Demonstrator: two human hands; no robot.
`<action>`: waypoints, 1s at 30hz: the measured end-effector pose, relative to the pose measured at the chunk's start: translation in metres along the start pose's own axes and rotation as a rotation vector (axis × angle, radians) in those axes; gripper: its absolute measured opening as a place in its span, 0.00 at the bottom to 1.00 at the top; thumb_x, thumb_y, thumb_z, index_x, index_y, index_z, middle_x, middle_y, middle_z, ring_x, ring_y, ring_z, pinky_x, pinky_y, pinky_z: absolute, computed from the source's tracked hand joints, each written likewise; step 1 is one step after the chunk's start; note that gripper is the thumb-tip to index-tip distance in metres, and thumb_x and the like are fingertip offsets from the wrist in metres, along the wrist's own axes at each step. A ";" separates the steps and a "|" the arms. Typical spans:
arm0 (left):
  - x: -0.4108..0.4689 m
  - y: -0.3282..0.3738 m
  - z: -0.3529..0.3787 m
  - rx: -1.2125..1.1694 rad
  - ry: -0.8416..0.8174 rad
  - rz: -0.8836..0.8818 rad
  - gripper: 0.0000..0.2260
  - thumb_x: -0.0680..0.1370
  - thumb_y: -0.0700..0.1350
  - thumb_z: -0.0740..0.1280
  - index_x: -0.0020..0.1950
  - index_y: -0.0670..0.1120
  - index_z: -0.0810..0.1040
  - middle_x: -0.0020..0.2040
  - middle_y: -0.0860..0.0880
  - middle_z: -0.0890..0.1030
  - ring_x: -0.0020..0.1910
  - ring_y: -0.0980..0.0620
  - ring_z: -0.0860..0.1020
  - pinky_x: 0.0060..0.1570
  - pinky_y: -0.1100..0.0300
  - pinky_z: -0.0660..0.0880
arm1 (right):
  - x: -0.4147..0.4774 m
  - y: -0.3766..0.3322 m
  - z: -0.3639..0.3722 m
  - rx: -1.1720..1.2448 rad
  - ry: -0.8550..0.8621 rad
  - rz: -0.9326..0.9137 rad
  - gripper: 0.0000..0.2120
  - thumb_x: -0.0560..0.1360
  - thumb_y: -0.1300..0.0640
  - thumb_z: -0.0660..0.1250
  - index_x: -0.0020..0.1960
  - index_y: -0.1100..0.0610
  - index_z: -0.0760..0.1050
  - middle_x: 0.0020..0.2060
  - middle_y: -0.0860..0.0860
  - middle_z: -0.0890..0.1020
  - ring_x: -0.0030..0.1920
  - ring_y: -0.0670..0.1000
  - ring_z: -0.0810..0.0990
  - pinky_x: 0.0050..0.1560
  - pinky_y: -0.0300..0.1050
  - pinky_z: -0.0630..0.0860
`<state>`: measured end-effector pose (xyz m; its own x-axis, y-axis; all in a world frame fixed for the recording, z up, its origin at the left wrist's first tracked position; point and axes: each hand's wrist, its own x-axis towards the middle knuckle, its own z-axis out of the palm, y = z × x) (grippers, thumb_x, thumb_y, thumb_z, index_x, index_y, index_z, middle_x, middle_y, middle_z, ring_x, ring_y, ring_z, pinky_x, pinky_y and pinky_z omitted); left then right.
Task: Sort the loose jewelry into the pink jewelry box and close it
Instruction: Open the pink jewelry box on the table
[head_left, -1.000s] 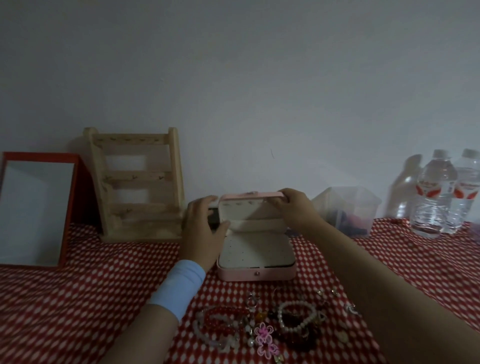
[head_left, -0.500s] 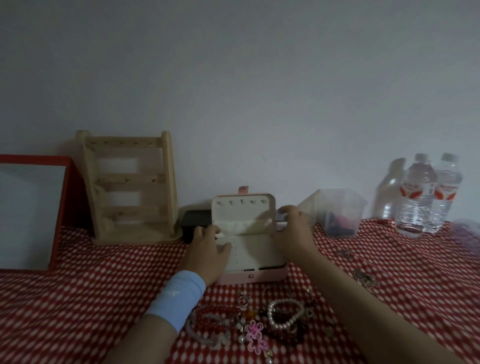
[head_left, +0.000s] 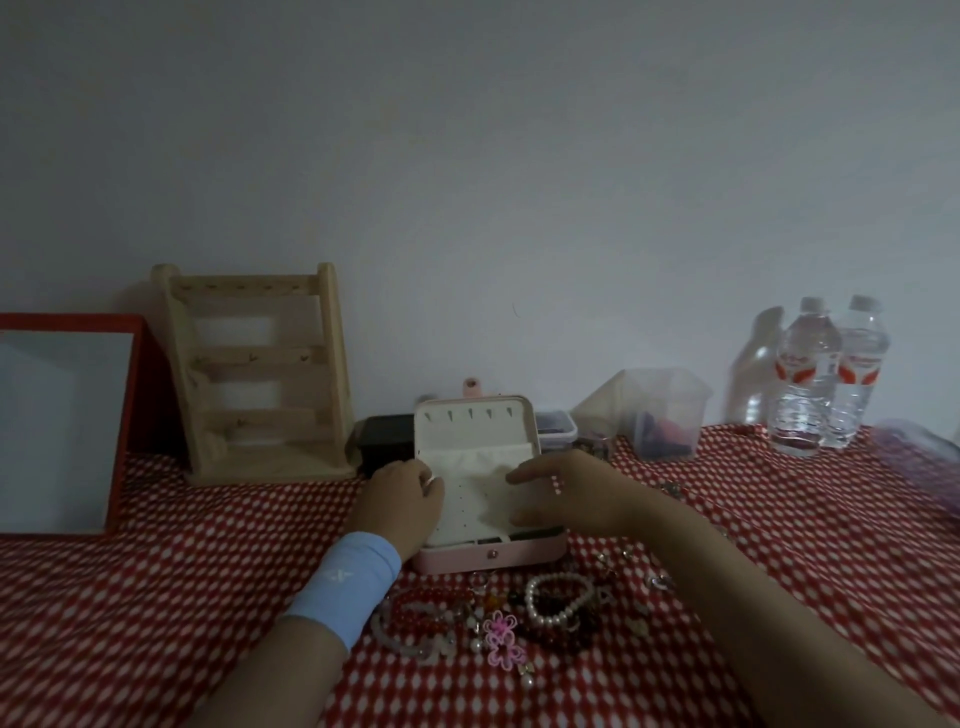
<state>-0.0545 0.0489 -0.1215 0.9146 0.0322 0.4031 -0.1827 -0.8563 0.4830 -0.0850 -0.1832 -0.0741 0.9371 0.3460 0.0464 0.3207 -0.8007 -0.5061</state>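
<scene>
Red-checked table: pink jewelry box sat open mid-table, loose jewelry just in front. L hand fingers curled at left edge of insert, grip unclear; R hand fingers lay straight on insert.

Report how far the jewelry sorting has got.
Done: the pink jewelry box stands open, lid upright. In hand: left hand and right hand are at its cream perforated insert. Left: the white pearl bracelet and other loose beaded pieces lie on the red-and-white checked cloth; then closing.
</scene>
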 end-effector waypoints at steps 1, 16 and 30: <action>-0.001 -0.001 0.000 -0.001 0.001 0.003 0.12 0.80 0.48 0.62 0.48 0.40 0.80 0.48 0.44 0.79 0.43 0.48 0.78 0.47 0.54 0.77 | -0.001 0.002 -0.001 0.001 -0.012 -0.015 0.28 0.73 0.42 0.74 0.71 0.45 0.73 0.74 0.46 0.70 0.71 0.50 0.70 0.72 0.47 0.68; -0.001 0.004 -0.040 -0.104 -0.390 0.300 0.32 0.64 0.71 0.68 0.64 0.60 0.74 0.59 0.59 0.75 0.59 0.58 0.72 0.60 0.58 0.71 | -0.010 0.003 -0.005 -0.363 0.290 -0.191 0.18 0.76 0.38 0.62 0.56 0.48 0.83 0.47 0.44 0.85 0.44 0.42 0.81 0.48 0.42 0.81; 0.005 -0.010 -0.008 -0.218 0.231 0.186 0.26 0.74 0.36 0.71 0.68 0.49 0.67 0.62 0.47 0.68 0.54 0.48 0.75 0.56 0.56 0.76 | 0.048 0.000 0.019 0.028 0.587 -0.006 0.12 0.78 0.58 0.69 0.61 0.55 0.79 0.59 0.50 0.77 0.52 0.49 0.78 0.49 0.32 0.74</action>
<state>-0.0506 0.0618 -0.1182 0.7575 0.0232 0.6524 -0.4336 -0.7292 0.5293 -0.0426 -0.1572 -0.0885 0.8573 0.0156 0.5146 0.3303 -0.7834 -0.5265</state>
